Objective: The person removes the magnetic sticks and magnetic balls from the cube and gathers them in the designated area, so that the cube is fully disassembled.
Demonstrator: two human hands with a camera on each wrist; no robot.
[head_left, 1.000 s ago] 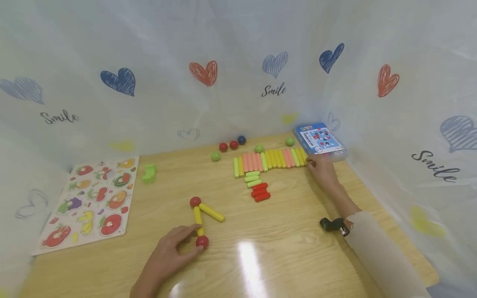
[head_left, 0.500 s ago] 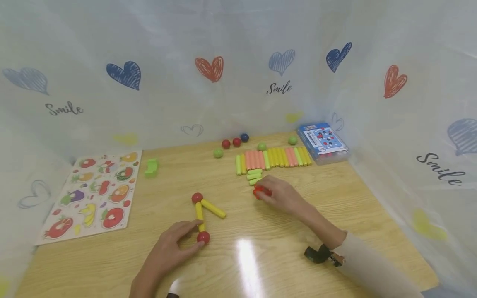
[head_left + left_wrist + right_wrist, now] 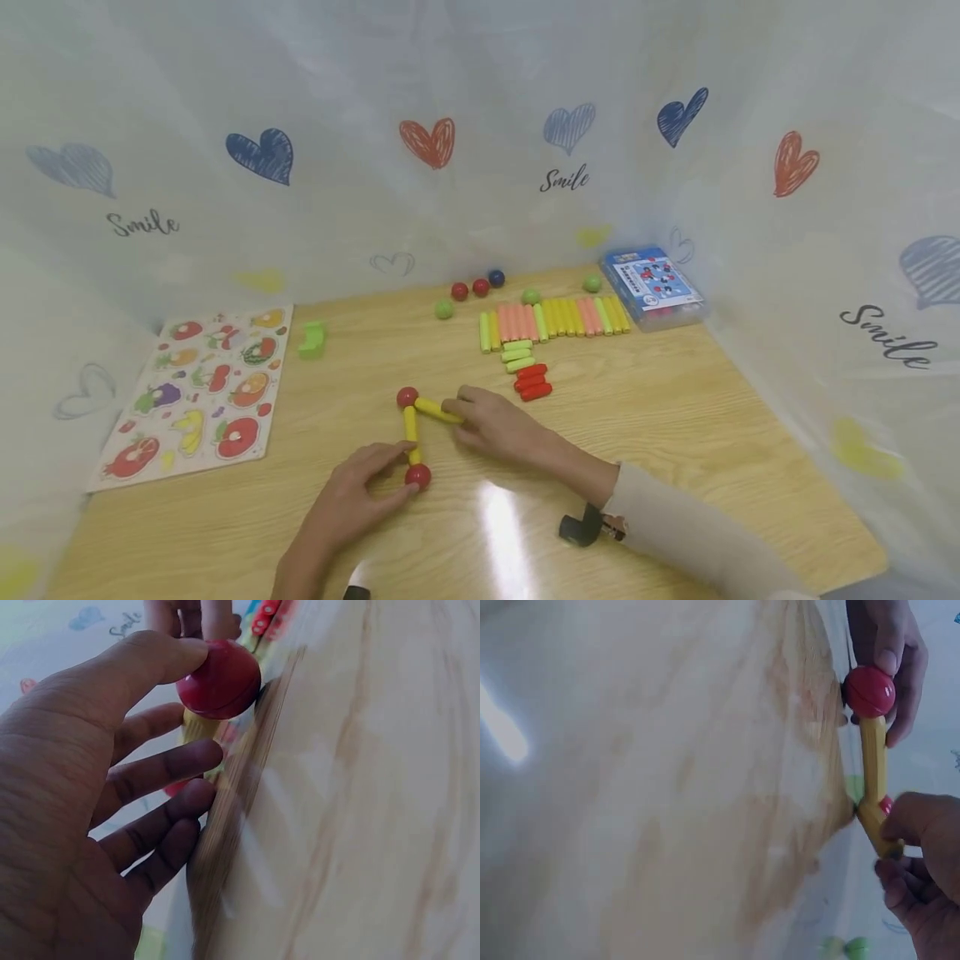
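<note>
Mid-build near the desk's front edge: left hand (image 3: 352, 500) pinching the red ball (image 3: 417, 476), right hand (image 3: 491, 423) fingers clamped on the slanted yellow stick (image 3: 435, 408), next probably swinging its free end into line.

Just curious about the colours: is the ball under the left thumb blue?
No, the ball that the left hand touches with its thumb is red, at the end of a yellow stick.

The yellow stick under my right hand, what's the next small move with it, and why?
Probably swing its free end toward the near red ball. The right hand grips the angled yellow stick, which meets the far red ball, while the left hand pinches the near ball on the upright yellow stick. The two sticks form an open V, so closing that gap looks likeliest.
</note>
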